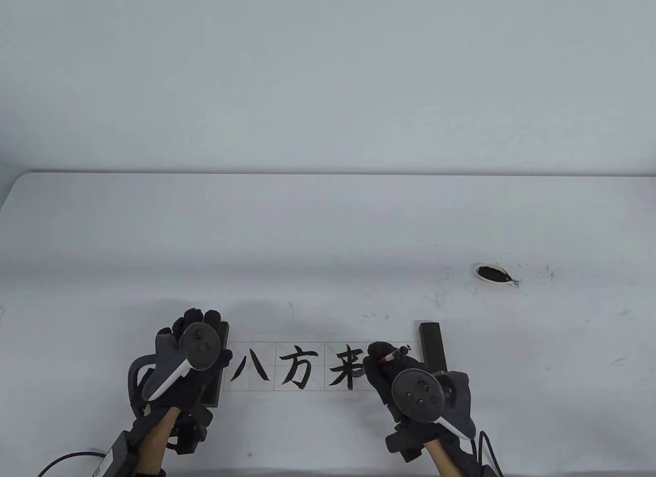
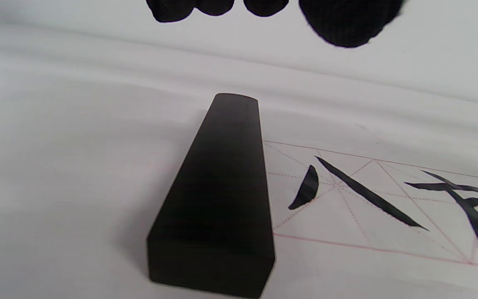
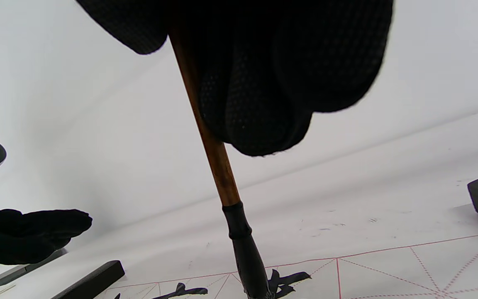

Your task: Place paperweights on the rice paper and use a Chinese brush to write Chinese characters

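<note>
A strip of rice paper [image 1: 328,350] with a red grid lies near the table's front edge and bears three black characters. A dark paperweight [image 1: 214,392] sits on its left end, and my left hand [image 1: 197,326] hovers over it with relaxed fingers; in the left wrist view the fingertips [image 2: 214,6] hang clear above the paperweight [image 2: 222,191]. A second paperweight [image 1: 432,349] lies on the paper's right end. My right hand [image 1: 382,367] grips the brown-handled brush [image 3: 216,158], whose black tip [image 3: 253,265] touches the paper at the third character.
A small white dish of black ink [image 1: 493,273] stands at the back right of the paper, with ink specks scattered around it. A black box with a cable [image 1: 118,451] lies by my left wrist at the front edge.
</note>
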Tool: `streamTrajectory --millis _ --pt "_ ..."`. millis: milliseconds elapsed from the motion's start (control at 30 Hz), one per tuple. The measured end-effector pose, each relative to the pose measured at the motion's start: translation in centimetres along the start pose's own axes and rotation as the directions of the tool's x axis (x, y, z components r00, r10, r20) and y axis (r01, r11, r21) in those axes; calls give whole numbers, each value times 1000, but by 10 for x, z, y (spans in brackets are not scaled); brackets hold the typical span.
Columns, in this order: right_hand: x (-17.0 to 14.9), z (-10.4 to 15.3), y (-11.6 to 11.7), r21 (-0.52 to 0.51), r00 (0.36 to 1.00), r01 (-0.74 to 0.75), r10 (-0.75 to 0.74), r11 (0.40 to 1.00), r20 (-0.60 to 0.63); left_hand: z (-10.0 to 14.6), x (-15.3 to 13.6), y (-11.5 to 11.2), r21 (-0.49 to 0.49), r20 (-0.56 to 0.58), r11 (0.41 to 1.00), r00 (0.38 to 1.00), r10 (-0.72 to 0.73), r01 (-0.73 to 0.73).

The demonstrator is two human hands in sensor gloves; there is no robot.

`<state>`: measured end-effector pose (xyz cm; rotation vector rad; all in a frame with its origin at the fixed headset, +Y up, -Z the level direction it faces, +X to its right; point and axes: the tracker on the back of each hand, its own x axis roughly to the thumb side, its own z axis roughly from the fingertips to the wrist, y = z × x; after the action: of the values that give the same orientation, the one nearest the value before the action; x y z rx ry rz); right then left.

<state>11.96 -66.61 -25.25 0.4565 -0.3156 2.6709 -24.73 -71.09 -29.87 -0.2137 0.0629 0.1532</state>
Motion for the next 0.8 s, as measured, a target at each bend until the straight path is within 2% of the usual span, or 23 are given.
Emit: streamTrajectory --millis 367,433,633,700,800 --pt "-9 0 -15 63 998 4 1 998 -68 0 0 -1 -5 1 1000 1000 -3 3" --pt "-13 2 -24 60 996 12 -6 998 -86 0 1 -1 -6 0 1000 1000 -4 4" --pt "-32 9 -52 -17 992 72 -74 997 -104 0 1 -1 -4 1 1000 1000 -5 5" --pt "-43 10 -52 -83 996 42 -49 996 -74 0 1 -1 -1 2 1000 1000 -7 7" --pt "-56 14 -43 -246 999 36 -43 969 -23 0 1 -1 -2 0 1000 1000 -9 9"
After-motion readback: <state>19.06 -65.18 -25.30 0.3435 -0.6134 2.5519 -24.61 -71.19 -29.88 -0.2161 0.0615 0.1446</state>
